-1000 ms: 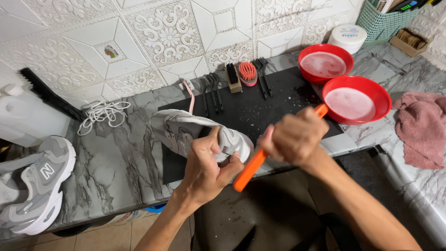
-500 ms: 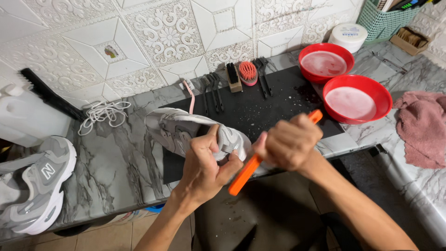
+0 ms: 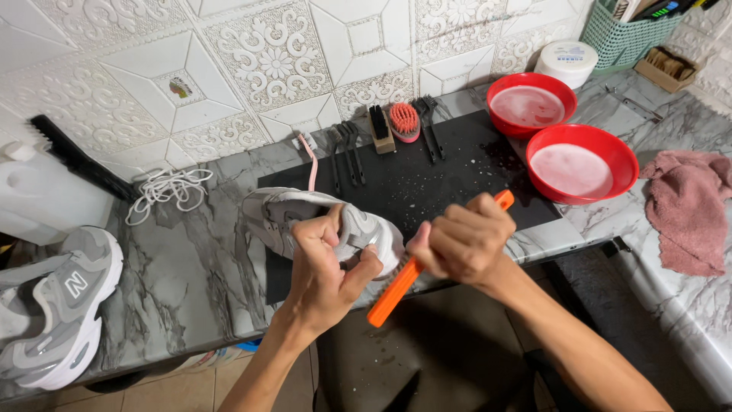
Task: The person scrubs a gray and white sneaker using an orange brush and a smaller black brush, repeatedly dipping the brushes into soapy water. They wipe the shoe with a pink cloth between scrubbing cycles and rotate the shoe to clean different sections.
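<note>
Meanwhile, a Sneaker Gets Scrubbed at the Edge of a Marble Desk

Head view: the left hand [image 3: 324, 271] is clamped around a grey sneaker [image 3: 305, 217], held partly over the front edge of the desk [image 3: 183, 267] above a black mat [image 3: 427, 179]. The right hand [image 3: 461, 240] is closed tight on an orange brush [image 3: 400, 282], its bristles against the shoe's end.

Risks, as judged from here: the shoe hangs partly past the desk edge, so a slip of the wet grip could drop it to the floor; a hard stroke could flick suds onto the pink cloth [image 3: 690, 210] or jolt the nearer red bowl [image 3: 583, 160] (both bowls hold milky liquid).

The count: two grey sneakers, the second [image 3: 53, 305] lying at far left; two red bowls, the other [image 3: 530, 103] behind; one white tub [image 3: 566, 61]; one white jug [image 3: 38, 194]; one coil of white laces [image 3: 164, 189]; one long black brush [image 3: 76, 156]; about five small brushes [image 3: 381, 130] lined up on the mat.
</note>
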